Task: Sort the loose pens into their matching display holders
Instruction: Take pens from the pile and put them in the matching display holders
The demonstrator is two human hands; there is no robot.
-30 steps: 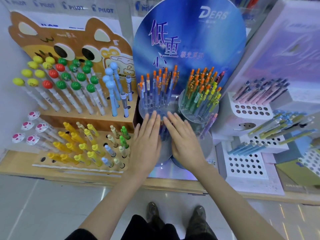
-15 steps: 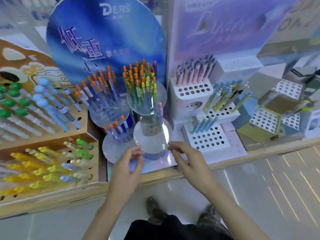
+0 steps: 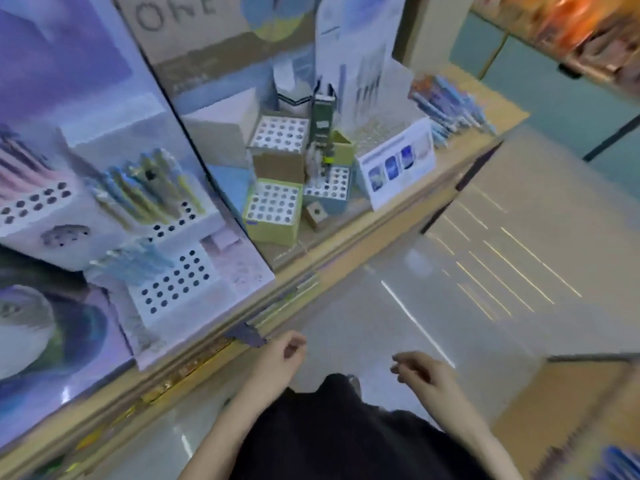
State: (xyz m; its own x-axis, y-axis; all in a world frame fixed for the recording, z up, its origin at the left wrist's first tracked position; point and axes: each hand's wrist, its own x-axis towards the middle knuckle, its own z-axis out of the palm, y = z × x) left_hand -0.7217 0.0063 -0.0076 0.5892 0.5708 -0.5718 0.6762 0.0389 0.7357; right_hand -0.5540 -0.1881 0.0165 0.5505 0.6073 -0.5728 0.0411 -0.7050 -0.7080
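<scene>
The view is blurred by motion. My left hand (image 3: 280, 356) hangs just off the shelf edge with loosely curled fingers and nothing in it. My right hand (image 3: 420, 370) hangs over the floor, also loosely curled and holding nothing. A white stepped holder (image 3: 180, 282) with rows of holes stands at the left, carrying blue pens (image 3: 135, 261) and yellow-green pens (image 3: 149, 188). Further back sit a green box holder (image 3: 272, 213), a blue box holder (image 3: 329, 188) and a brown box holder (image 3: 278, 140). A bunch of blue pens (image 3: 450, 105) lies at the shelf's far right.
The wooden shelf edge (image 3: 346, 258) runs diagonally from lower left to upper right. A white card with blue pictures (image 3: 398, 161) leans on the shelf. Tall purple and cardboard backboards rise behind the holders. Glossy floor (image 3: 485, 271) stretches to the right.
The view has swung right, away from the round blue stand. Both hands have dropped off the display and now hang below the shelf edge, holding nothing.
</scene>
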